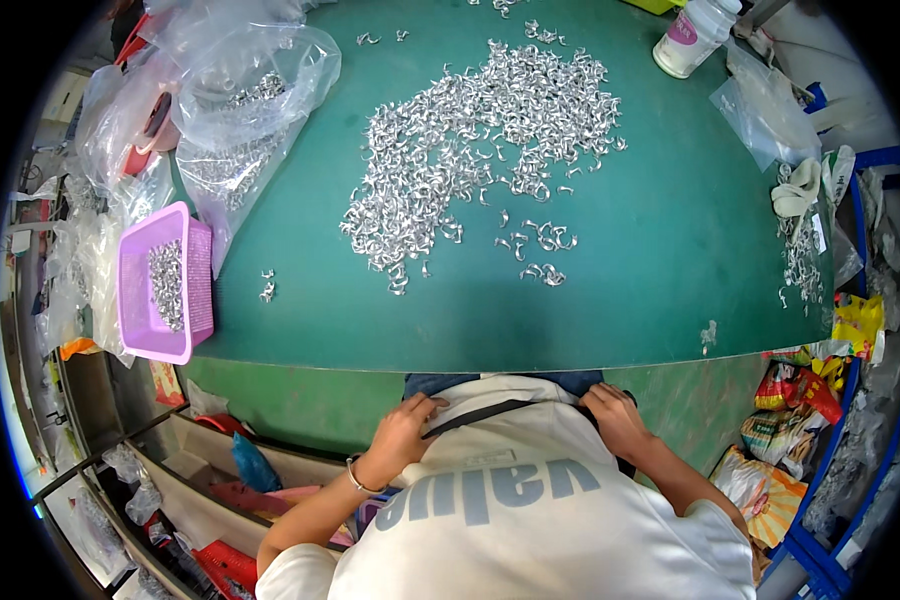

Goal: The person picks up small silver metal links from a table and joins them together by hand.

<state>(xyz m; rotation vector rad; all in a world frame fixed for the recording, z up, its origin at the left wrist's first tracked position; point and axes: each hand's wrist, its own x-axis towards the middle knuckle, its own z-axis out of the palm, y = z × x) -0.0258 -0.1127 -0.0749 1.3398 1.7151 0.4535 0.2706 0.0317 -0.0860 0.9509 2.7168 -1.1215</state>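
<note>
Closest to me is a white short-sleeved T-shirt with large grey lettering, covering the person's torso; the lower edge of the view cuts it off. Both bare hands rest at its hem, by the waist, just short of the tabletop edge. On the left hand, above a pale bracelet, the fingers curl near a thin black strap; on the right hand they bend against the opposite side of the hem. Some fingertips are tucked from sight, so I cannot tell whether either grip is closed on the cloth.

Beyond them, small curved silver metal pieces lie in a broad heap on the green tabletop, overlapping too thickly to count, with stragglers toward the near edge. More sit inside a lilac rectangular plastic basket at the left, and others show blurrily through a clear plastic bag beside it. At the far right, the top edge clips a white plastic bottle and a lime-green object whose kind I cannot make out.
</note>
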